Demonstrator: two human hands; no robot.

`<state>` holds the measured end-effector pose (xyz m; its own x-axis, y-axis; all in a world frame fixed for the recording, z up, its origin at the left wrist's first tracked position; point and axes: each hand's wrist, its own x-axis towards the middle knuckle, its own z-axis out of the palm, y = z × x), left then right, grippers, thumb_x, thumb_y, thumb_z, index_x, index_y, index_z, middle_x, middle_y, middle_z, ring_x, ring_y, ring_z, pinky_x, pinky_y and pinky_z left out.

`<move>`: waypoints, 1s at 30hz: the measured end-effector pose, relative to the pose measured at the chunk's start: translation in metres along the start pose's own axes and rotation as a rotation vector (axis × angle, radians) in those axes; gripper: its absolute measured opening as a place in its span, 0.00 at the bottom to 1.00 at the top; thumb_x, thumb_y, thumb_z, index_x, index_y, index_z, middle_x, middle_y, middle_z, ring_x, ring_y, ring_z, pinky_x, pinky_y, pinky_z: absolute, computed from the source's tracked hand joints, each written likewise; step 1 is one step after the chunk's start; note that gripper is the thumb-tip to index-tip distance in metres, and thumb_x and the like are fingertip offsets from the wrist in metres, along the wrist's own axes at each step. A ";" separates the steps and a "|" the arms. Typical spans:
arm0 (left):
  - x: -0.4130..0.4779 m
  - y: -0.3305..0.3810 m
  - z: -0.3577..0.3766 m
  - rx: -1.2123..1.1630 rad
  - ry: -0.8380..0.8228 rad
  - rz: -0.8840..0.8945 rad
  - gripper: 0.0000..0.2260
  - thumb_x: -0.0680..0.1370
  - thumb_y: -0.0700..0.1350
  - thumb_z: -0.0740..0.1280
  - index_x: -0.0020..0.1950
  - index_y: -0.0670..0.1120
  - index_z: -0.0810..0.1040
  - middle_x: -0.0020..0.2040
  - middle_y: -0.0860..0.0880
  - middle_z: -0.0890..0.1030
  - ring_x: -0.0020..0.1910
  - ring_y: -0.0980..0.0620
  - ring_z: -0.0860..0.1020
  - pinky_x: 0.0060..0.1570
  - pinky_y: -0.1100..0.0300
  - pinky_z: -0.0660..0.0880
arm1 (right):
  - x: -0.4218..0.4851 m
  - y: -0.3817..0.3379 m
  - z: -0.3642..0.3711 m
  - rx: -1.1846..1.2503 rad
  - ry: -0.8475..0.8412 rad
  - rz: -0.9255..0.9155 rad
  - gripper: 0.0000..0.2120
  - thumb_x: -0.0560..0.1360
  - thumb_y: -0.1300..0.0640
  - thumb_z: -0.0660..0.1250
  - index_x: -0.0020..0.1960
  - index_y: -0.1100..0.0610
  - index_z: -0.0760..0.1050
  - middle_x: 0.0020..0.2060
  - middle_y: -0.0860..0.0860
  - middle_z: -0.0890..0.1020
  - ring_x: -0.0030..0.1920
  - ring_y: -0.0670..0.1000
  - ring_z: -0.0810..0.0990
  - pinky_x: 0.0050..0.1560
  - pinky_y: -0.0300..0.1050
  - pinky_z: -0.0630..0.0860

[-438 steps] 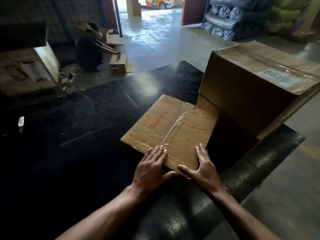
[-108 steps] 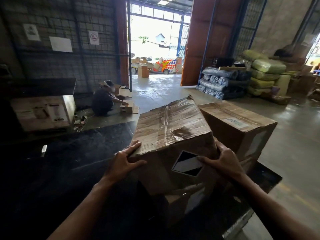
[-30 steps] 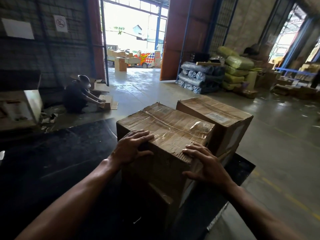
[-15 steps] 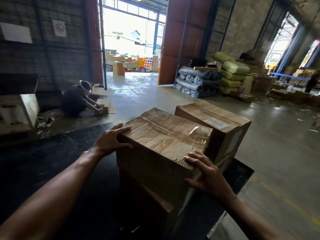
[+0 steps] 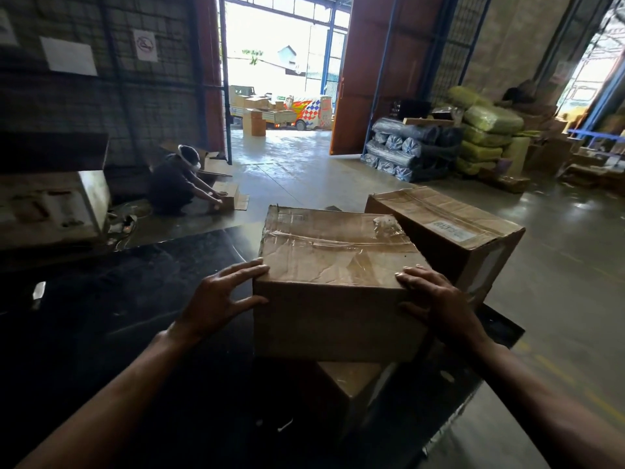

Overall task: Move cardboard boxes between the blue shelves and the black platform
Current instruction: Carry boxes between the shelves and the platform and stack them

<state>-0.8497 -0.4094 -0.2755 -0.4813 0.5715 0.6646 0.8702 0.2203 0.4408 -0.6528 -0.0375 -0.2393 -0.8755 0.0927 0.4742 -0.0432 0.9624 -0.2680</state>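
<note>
cardboard on cardboard: top box [image 5: 334, 265] seated flat on a lower box [image 5: 351, 384], both on the black platform [image 5: 135, 299] near its right edge. brown, rectangular, soft at the corners. lid creased and wrinkled, with clear tape running glossy across the seam and crumpled into a loose patch toward the far right corner. front face plain, matte, in shadow. overhanging the lower box on the near side, with only a pale strip of lid and a dark side showing underneath.

left hand [image 5: 220, 299] at the near left corner: grip wide, fingers straight and splayed, tips touching the top edge, thumb tip against the front face, nothing curled round the card. right hand [image 5: 436, 299] over the near right corner: grip holding the top box, fingers bent down over the lid edge, thumb pressed to the front face below. bare forearms reaching in from the bottom corners.

just behind and to the right, a longer box [image 5: 449, 228] in the same dull brown, taped lengthwise, with a white label [image 5: 453, 230] on the lid. touching the top box or not: cannot tell. platform surface black and smooth, faintly glossy, scuffed.

beyond: polished concrete floor [image 5: 558, 282] and a wire-mesh wall [image 5: 101, 89] on the left. crouching person [image 5: 172, 184] with hands on a small carton [image 5: 226, 199]. silvery wrapped rolls [image 5: 406, 147] stacked beside bulging green sacks [image 5: 487, 130]. bright open doorway [image 5: 280, 62].
</note>
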 end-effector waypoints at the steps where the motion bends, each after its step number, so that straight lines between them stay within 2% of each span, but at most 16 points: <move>1: 0.004 -0.004 -0.002 0.004 -0.071 -0.010 0.32 0.70 0.62 0.71 0.71 0.52 0.74 0.73 0.51 0.71 0.72 0.56 0.70 0.70 0.53 0.69 | 0.002 -0.004 0.004 -0.018 0.009 -0.015 0.28 0.69 0.55 0.77 0.67 0.53 0.75 0.67 0.53 0.76 0.69 0.54 0.69 0.67 0.50 0.66; 4: 0.012 -0.010 -0.002 0.026 -0.180 -0.061 0.37 0.69 0.65 0.72 0.75 0.57 0.67 0.77 0.56 0.63 0.76 0.62 0.58 0.74 0.51 0.62 | 0.003 -0.007 0.011 -0.024 0.053 -0.069 0.28 0.67 0.53 0.78 0.66 0.53 0.77 0.65 0.54 0.78 0.67 0.54 0.69 0.63 0.53 0.69; 7: 0.004 -0.006 0.004 0.023 -0.128 -0.032 0.34 0.71 0.63 0.72 0.75 0.54 0.68 0.76 0.53 0.65 0.76 0.58 0.61 0.72 0.47 0.66 | 0.004 0.002 0.011 -0.009 0.059 -0.089 0.26 0.69 0.48 0.74 0.65 0.51 0.77 0.64 0.51 0.78 0.66 0.53 0.70 0.62 0.54 0.71; 10: -0.012 0.013 0.012 0.036 -0.103 0.102 0.31 0.73 0.57 0.74 0.73 0.50 0.71 0.75 0.49 0.68 0.76 0.52 0.64 0.70 0.48 0.68 | 0.010 0.014 0.011 -0.036 0.093 -0.018 0.22 0.71 0.56 0.75 0.65 0.51 0.78 0.64 0.52 0.79 0.67 0.55 0.71 0.64 0.55 0.69; 12: -0.020 0.032 0.018 0.007 -0.139 0.186 0.31 0.72 0.52 0.77 0.72 0.46 0.73 0.74 0.47 0.69 0.76 0.49 0.65 0.72 0.51 0.66 | 0.015 0.016 0.012 0.001 0.133 0.078 0.20 0.72 0.56 0.74 0.64 0.49 0.78 0.64 0.50 0.79 0.67 0.55 0.72 0.66 0.51 0.68; 14: -0.020 0.043 0.020 0.021 -0.179 0.274 0.29 0.73 0.51 0.76 0.72 0.45 0.73 0.74 0.48 0.71 0.75 0.49 0.66 0.73 0.51 0.64 | 0.017 0.010 0.019 0.058 0.091 0.106 0.25 0.70 0.54 0.76 0.66 0.48 0.77 0.66 0.50 0.77 0.68 0.53 0.72 0.68 0.45 0.66; 16: -0.010 0.039 0.016 0.100 -0.197 0.292 0.28 0.74 0.53 0.75 0.72 0.48 0.73 0.73 0.48 0.71 0.75 0.49 0.66 0.73 0.48 0.64 | 0.018 -0.001 0.030 0.109 0.031 0.082 0.31 0.67 0.50 0.78 0.68 0.48 0.74 0.69 0.50 0.73 0.71 0.52 0.68 0.69 0.43 0.63; 20: 0.008 0.025 0.014 0.127 -0.190 0.174 0.32 0.71 0.62 0.73 0.72 0.51 0.73 0.72 0.48 0.73 0.74 0.51 0.66 0.71 0.45 0.67 | 0.013 -0.017 0.039 0.180 0.014 0.100 0.36 0.64 0.35 0.71 0.70 0.45 0.73 0.72 0.46 0.70 0.75 0.52 0.61 0.73 0.51 0.62; 25: 0.020 0.045 0.047 0.167 -0.126 0.156 0.34 0.70 0.66 0.71 0.70 0.49 0.76 0.69 0.49 0.76 0.72 0.54 0.70 0.73 0.55 0.63 | -0.001 -0.024 0.037 0.208 0.007 -0.011 0.40 0.63 0.31 0.71 0.71 0.46 0.71 0.71 0.42 0.68 0.76 0.48 0.59 0.74 0.46 0.59; 27: 0.027 0.054 0.064 0.184 -0.121 0.137 0.34 0.70 0.67 0.70 0.70 0.49 0.75 0.69 0.48 0.76 0.71 0.52 0.70 0.74 0.55 0.62 | -0.005 -0.028 0.036 0.220 -0.012 -0.039 0.40 0.62 0.28 0.70 0.70 0.44 0.70 0.71 0.39 0.67 0.77 0.47 0.58 0.74 0.43 0.58; 30: 0.037 0.057 0.073 0.215 -0.194 0.168 0.34 0.72 0.66 0.69 0.73 0.49 0.72 0.72 0.49 0.73 0.73 0.52 0.68 0.75 0.53 0.61 | -0.008 -0.036 0.035 0.226 -0.030 -0.107 0.41 0.63 0.27 0.69 0.71 0.43 0.69 0.71 0.41 0.68 0.77 0.46 0.58 0.73 0.40 0.57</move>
<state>-0.8105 -0.3187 -0.2700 -0.3183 0.7494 0.5805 0.9479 0.2603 0.1837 -0.6606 -0.0815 -0.2629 -0.8739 -0.0172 0.4858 -0.2400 0.8844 -0.4004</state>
